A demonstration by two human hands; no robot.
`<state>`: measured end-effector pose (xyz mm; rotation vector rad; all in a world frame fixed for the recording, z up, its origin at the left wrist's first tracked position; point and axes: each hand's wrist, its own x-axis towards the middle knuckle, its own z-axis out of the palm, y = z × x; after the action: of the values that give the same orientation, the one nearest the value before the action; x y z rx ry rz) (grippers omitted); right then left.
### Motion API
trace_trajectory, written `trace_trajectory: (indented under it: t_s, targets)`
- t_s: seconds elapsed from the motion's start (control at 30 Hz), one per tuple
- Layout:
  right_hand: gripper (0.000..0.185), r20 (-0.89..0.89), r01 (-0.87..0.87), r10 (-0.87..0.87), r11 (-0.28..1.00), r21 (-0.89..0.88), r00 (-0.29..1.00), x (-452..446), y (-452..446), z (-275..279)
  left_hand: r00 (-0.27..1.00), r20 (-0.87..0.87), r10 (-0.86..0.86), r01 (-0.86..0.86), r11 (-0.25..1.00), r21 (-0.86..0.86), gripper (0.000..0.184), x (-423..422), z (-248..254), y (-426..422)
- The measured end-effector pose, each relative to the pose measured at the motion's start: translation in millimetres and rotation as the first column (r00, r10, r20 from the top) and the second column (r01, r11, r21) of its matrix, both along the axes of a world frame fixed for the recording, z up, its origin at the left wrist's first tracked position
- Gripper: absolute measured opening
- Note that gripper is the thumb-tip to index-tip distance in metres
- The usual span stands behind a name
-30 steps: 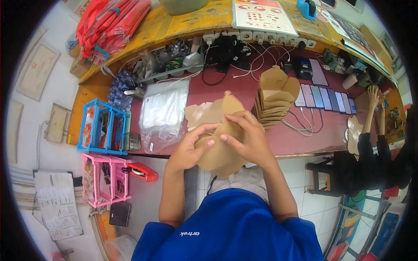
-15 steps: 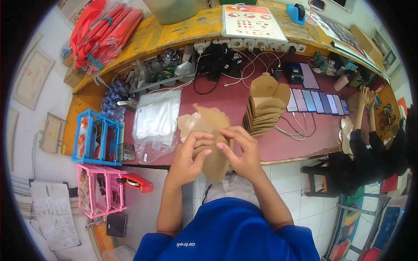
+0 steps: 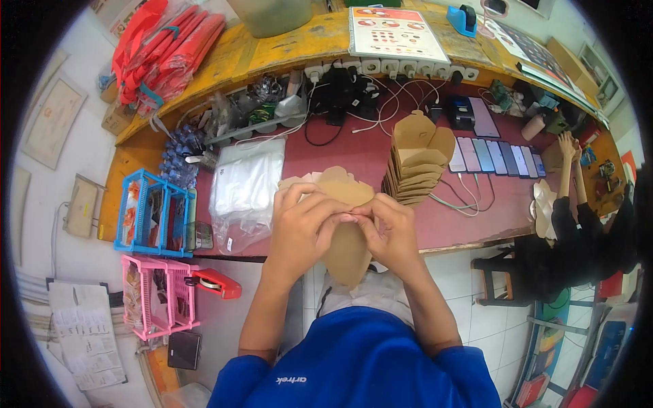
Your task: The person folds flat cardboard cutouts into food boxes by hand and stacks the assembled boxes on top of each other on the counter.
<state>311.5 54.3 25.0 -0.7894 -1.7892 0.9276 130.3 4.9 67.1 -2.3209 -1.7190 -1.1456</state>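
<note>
A brown kraft paper food box (image 3: 348,255), partly folded, is held up between my two hands at the table's front edge. My left hand (image 3: 304,228) pinches its near side, fingers curled over the paper. On the other side my right hand (image 3: 389,231) pinches the same box, and the fingertips of both hands nearly meet at the middle. A broad flap of brown paper shows beyond the fingers; much of the box is hidden behind my hands. To the right stands a nested stack of folded kraft boxes (image 3: 416,163).
A clear plastic packet of white bags (image 3: 246,183) lies to the left, near blue (image 3: 151,214) and pink (image 3: 158,296) baskets. A row of phones (image 3: 496,156) with cables lies at right. Another person's hands (image 3: 570,148) work at the far right.
My fingertips have come together at the middle of the box, pinching it. The box has shifted slightly right, and its upper flap has tilted over.
</note>
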Motion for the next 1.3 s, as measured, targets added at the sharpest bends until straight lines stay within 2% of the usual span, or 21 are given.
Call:
trace_trajectory:
  t_s: [0.07,0.13,0.2,0.33,0.4,0.57,0.63,0.73,0.8,0.93,1.03,1.1,1.2,1.3]
  targets:
    - [0.011,0.001,0.007,-0.007,1.0,0.029,1.0,-0.9,0.2,3.7,1.0,0.023,0.016,-0.016,1.0,-0.003,0.009,-0.1,-5.7,0.0]
    - [0.011,-0.09,0.013,-0.005,0.996,0.089,0.996,-2.8,-1.4,4.9,0.998,0.045,0.033,-0.033,0.999,-0.012,0.01,0.6,-9.9,-1.6]
    - [0.01,-0.092,0.043,-0.031,0.99,0.135,0.995,-5.4,-2.1,-2.1,0.993,0.07,0.099,-0.103,0.992,0.066,0.013,1.6,-12.5,-2.5]
    - [0.012,-0.071,0.117,-0.104,0.971,0.21,0.992,-2.9,-6.1,-4.6,0.995,0.045,0.088,-0.094,0.988,0.126,0.016,7.8,-15.7,-2.4]
    - [0.013,-0.072,0.118,-0.103,0.961,0.25,0.992,2.2,-6.3,-5.2,0.992,0.116,0.044,-0.066,0.98,0.19,0.02,10.7,-10.4,-2.6]
    - [0.018,-0.095,0.087,-0.059,0.943,0.32,0.994,3.0,-10.4,1.1,0.998,0.003,0.066,-0.065,0.963,0.261,0.025,2.5,-11.8,-14.6]
    - [0.022,-0.122,0.089,-0.04,0.899,0.429,0.992,1.5,-13.0,6.8,0.995,-0.035,0.097,-0.083,0.953,0.29,0.027,2.6,-9.5,-17.7]
    - [0.032,-0.145,0.111,-0.049,0.881,0.46,0.988,-1.0,-15.1,2.8,0.993,-0.084,0.088,-0.053,0.932,0.359,0.029,5.2,-10.6,-19.0]
    - [0.032,-0.14,0.121,-0.062,0.874,0.471,0.988,1.4,-14.3,1.4,0.995,-0.08,0.063,-0.027,0.921,0.39,0.029,6.2,-14.4,-16.2]
    - [0.032,-0.111,0.13,-0.086,0.857,0.499,0.99,6.6,-11.7,1.3,0.999,-0.04,-0.001,0.016,0.921,0.389,0.03,14.6,-10.3,-13.7]
    - [0.03,-0.114,0.116,-0.065,0.836,0.536,0.991,6.7,-10.9,2.8,1.0,0.0,-0.03,0.029,0.949,0.313,0.029,16.9,-6.5,-18.1]
    - [0.03,-0.124,0.125,-0.071,0.851,0.51,0.99,4.0,-13.7,6.9,0.997,-0.058,0.051,-0.029,0.943,0.331,0.02,18.7,-0.5,-18.7]
    - [0.03,-0.17,0.159,-0.091,0.879,0.45,0.981,-3.2,-17.2,5.2,0.995,-0.002,0.103,-0.094,0.915,0.393,0.021,19.7,-2.2,-14.7]
    - [0.032,-0.209,0.204,-0.124,0.883,0.423,0.97,-5.9,-14.1,-3.1,0.998,-0.035,0.055,-0.037,0.917,0.398,0.016,16.6,-5.8,-12.8]
